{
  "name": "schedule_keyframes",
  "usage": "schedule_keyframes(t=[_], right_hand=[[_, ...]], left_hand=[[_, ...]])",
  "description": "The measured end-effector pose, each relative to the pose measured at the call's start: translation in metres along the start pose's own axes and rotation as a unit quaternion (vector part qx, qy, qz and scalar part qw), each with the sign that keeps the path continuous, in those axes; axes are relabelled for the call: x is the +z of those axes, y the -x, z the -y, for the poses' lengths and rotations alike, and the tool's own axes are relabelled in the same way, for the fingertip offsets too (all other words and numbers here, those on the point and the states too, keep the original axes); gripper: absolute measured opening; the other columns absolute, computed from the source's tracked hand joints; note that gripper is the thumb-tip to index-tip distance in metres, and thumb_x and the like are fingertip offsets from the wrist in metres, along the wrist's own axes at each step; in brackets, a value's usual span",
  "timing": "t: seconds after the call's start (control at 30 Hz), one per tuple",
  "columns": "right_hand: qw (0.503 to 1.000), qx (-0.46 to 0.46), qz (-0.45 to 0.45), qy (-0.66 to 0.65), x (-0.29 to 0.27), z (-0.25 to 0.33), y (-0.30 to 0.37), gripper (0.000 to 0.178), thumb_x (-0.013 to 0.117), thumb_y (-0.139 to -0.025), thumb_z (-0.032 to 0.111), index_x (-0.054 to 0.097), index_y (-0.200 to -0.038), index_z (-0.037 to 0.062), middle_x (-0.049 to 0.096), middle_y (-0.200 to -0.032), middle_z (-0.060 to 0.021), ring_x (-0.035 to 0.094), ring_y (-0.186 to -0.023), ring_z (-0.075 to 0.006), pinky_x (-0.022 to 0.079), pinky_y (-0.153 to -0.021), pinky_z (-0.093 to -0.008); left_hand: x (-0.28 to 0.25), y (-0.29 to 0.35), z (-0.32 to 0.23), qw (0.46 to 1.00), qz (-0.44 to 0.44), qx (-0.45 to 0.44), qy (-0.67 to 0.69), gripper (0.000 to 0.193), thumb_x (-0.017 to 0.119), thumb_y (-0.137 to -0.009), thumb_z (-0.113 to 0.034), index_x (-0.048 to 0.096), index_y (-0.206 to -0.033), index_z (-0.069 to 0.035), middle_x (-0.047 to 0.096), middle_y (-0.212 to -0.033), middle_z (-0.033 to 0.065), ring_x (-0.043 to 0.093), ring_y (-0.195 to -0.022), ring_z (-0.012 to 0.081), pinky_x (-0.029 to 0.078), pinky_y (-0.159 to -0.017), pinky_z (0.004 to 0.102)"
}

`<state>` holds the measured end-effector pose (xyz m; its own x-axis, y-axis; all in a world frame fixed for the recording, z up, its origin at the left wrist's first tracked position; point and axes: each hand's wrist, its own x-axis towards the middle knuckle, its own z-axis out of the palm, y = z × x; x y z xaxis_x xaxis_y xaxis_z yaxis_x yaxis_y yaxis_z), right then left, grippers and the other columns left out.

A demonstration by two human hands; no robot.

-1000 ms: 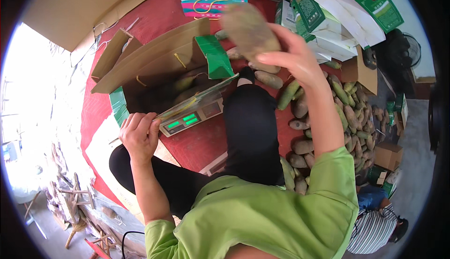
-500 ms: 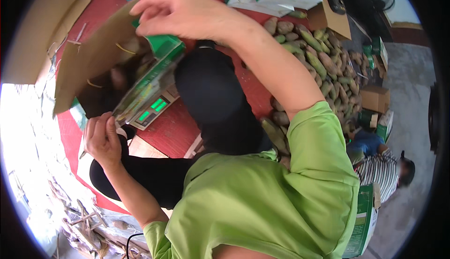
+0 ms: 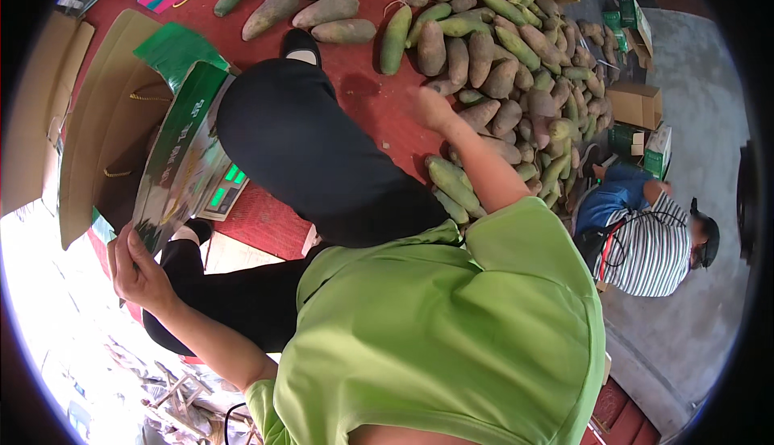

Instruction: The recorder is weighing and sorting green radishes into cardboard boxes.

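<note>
Right hand (image 3: 435,110) swung off the box (image 3: 179,126), fingers beside the veg pile (image 3: 480,56), can't tell grip; left hand (image 3: 139,274) pinching box edge.

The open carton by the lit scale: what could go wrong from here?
The left hand grips the edge of the carton; a tug might tear it, or sway the reading if it bears on the scale.
Loose root vegetables lie near a black shoe, so a shifting foot might knock or bruise them.
</note>
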<state>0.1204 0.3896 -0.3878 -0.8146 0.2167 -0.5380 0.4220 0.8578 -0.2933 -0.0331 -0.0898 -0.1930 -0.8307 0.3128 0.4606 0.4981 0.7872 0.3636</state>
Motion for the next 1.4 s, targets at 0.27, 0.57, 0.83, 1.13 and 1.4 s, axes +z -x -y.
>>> schedule_keyframes(t=[0.27,0.57,0.83,1.13,1.4], right_hand=[[0.959,0.268,0.092,0.02,0.097,-0.052,0.072,0.048,0.06,-0.079,0.04,0.06,-0.117,0.0095,0.054,-0.129,-0.0125,0.05,-0.122,-0.0326,0.044,-0.095,-0.0478],[0.951,0.277,0.096,0.102,0.142,-0.052,0.108,0.038,0.055,-0.089,0.031,0.05,-0.123,0.0156,0.053,-0.127,-0.0081,0.049,-0.121,-0.0281,0.042,-0.095,-0.0502],[0.94,0.316,0.108,0.071,0.14,-0.049,0.102,0.033,0.057,-0.087,0.027,0.05,-0.117,0.0126,0.057,-0.12,-0.0103,0.054,-0.116,-0.0302,0.043,-0.093,-0.0479],[0.972,0.208,-0.088,-0.057,0.115,-0.081,0.097,0.051,0.075,-0.071,0.02,0.045,-0.112,0.0098,0.058,-0.109,-0.0173,0.055,-0.105,-0.0388,0.046,-0.086,-0.0462],[0.818,-0.067,-0.286,-0.495,-0.055,0.04,0.035,0.052,0.069,-0.075,-0.005,0.045,-0.119,0.004,0.054,-0.113,-0.006,0.054,-0.105,-0.018,0.045,-0.09,-0.0326]], left_hand=[[0.001,0.004,-0.002,0.999,-0.003,-0.023,-0.025,0.014,0.058,-0.092,-0.008,0.068,-0.093,0.002,0.064,-0.077,0.011,0.061,-0.068,0.0229,0.047,-0.061,0.032],[-0.002,-0.006,-0.017,0.999,-0.023,-0.03,-0.015,0.007,0.064,-0.086,-0.004,0.069,-0.087,0.0,0.062,-0.072,0.0083,0.058,-0.062,0.0155,0.045,-0.057,0.0262],[-0.008,-0.007,-0.018,0.998,-0.017,-0.057,-0.012,0.006,0.067,-0.082,-0.006,0.069,-0.085,-0.002,0.064,-0.074,0.0095,0.061,-0.066,0.022,0.048,-0.061,0.0308],[-0.01,-0.01,-0.018,0.999,-0.022,-0.025,-0.011,0.012,0.069,-0.079,-0.013,0.069,-0.087,-0.003,0.063,-0.076,0.0087,0.06,-0.069,0.0253,0.047,-0.065,0.0349],[-0.036,-0.017,-0.073,0.981,-0.11,0.067,0.143,0.017,0.061,-0.069,-0.002,0.065,-0.086,-0.001,0.064,-0.085,0.0114,0.06,-0.08,0.0323,0.048,-0.076,0.0442]])
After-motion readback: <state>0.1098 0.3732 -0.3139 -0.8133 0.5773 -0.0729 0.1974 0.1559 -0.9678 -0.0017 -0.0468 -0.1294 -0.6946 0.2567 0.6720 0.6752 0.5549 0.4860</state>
